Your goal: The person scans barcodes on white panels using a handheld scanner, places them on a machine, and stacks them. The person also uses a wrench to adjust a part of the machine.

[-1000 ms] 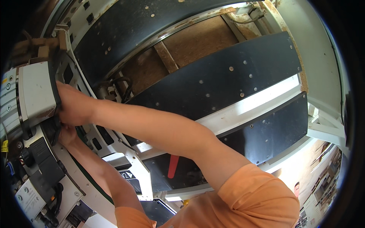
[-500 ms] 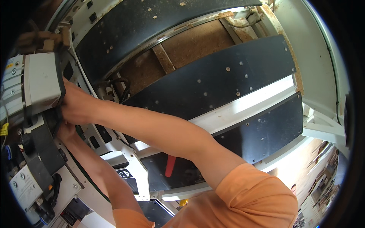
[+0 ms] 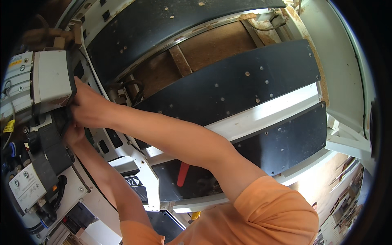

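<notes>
Your right hand (image 3: 83,107) grips the black cable (image 3: 72,98) at the lower corner of the grey box (image 3: 51,81), far left. Your left hand (image 3: 73,132), just below, pinches the same run. Keep both grips close to the box, and ease gently.

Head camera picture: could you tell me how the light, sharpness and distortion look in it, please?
Head view: strong fisheye bending, so the black panels curve and a dark rim frames the picture; bright daylight washes out the white beam and the lower right corner; the right hand and left hand at the grey box are in shade, fairly sharp.
</notes>
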`<action>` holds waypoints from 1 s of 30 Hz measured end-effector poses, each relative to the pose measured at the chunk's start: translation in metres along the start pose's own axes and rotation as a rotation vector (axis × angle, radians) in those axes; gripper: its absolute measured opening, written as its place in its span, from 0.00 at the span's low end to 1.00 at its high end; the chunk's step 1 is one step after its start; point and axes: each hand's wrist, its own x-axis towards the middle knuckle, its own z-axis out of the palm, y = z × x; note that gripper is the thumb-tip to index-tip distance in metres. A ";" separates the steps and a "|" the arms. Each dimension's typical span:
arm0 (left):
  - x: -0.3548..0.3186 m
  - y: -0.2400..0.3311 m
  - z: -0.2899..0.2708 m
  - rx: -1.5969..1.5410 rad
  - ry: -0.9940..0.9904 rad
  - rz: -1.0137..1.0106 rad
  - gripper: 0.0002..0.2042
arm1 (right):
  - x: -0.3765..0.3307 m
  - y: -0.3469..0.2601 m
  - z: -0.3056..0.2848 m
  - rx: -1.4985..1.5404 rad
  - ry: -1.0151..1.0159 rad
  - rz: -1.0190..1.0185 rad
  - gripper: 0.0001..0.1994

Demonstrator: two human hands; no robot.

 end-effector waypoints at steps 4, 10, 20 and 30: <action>0.003 0.003 0.033 -0.091 0.128 -0.057 0.18 | -0.013 0.005 -0.001 0.104 0.077 0.063 0.35; -0.004 0.001 0.062 -0.129 0.505 -0.028 0.19 | 0.011 0.013 0.007 -0.203 0.030 -0.338 0.34; 0.007 0.004 0.029 -0.175 0.266 -0.054 0.20 | -0.016 0.013 0.002 -0.168 0.090 -0.143 0.35; 0.027 0.004 -0.046 -0.147 -0.246 -0.136 0.21 | -0.024 0.002 -0.006 0.114 0.035 0.096 0.38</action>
